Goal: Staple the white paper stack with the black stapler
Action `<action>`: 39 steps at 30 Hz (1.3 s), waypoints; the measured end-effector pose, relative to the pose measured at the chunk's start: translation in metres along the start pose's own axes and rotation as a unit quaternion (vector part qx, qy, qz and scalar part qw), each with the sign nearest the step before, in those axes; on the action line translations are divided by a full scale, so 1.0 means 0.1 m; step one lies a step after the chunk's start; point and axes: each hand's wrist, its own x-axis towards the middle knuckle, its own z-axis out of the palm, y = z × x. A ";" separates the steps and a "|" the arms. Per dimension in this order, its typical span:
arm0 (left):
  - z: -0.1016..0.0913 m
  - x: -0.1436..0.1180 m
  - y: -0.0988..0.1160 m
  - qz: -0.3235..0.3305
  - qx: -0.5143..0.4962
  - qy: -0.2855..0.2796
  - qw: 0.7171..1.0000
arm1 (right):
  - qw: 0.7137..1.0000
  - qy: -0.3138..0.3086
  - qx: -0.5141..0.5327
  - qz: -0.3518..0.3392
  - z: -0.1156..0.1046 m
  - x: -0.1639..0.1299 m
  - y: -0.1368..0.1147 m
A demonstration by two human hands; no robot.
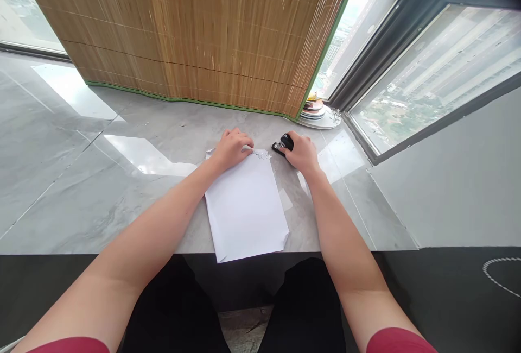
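Pressing left hand [231, 148] flat on top edge of paper stack [245, 206] lying on grey marble sill [81, 190]; gripping black stapler [283, 144] in right hand [302, 153], just beside stack's upper right corner.

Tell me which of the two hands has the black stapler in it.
The right hand, by the paper's far right corner, wraps the black stapler. The left hand only presses flat on the far edge of the white paper stack, with nothing in its grip.

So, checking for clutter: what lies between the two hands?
Head view: between left hand and right hand lie the paper's torn top edge, the stapler's nose, and bare countertop.
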 end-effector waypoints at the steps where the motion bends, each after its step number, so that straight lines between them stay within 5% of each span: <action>1: -0.01 0.00 0.01 -0.003 -0.002 0.010 1.000 | 1.000 0.018 0.003 0.007 -0.01 0.00 -0.02; 5: -0.06 0.00 0.06 -0.100 -0.003 0.111 0.989 | 0.996 0.072 0.041 -0.029 -0.07 -0.05 -0.20; 8: -0.08 0.01 0.05 -0.200 0.019 0.172 0.964 | 0.991 0.043 0.087 -0.095 -0.11 -0.20 -0.51; 14: -0.07 0.00 -0.01 -0.259 0.049 0.190 0.946 | 0.972 -0.088 0.128 -0.176 0.11 -0.56 -1.13; 19: -0.11 0.00 -0.02 -0.272 0.028 0.194 0.942 | 0.971 -0.116 0.126 -0.164 0.28 -0.61 -1.23; 24: -0.13 0.00 -0.03 -0.281 -0.010 0.215 0.935 | 0.942 -0.067 0.296 -0.144 0.13 -0.36 -0.90; 28: -0.13 0.01 -0.06 -0.292 -0.053 0.227 0.928 | 0.923 0.149 0.353 0.046 0.07 -0.02 -0.20; 32: -0.12 0.01 -0.09 -0.296 -0.111 0.259 0.913 | 0.889 0.219 0.369 0.162 0.17 0.19 0.40; 36: -0.12 0.01 -0.15 -0.326 -0.173 0.290 0.883 | 0.865 0.252 0.368 0.231 0.28 0.24 0.54; 39: -0.11 0.02 -0.20 -0.356 -0.194 0.300 0.863 | 0.878 0.268 0.341 0.205 0.30 0.24 0.48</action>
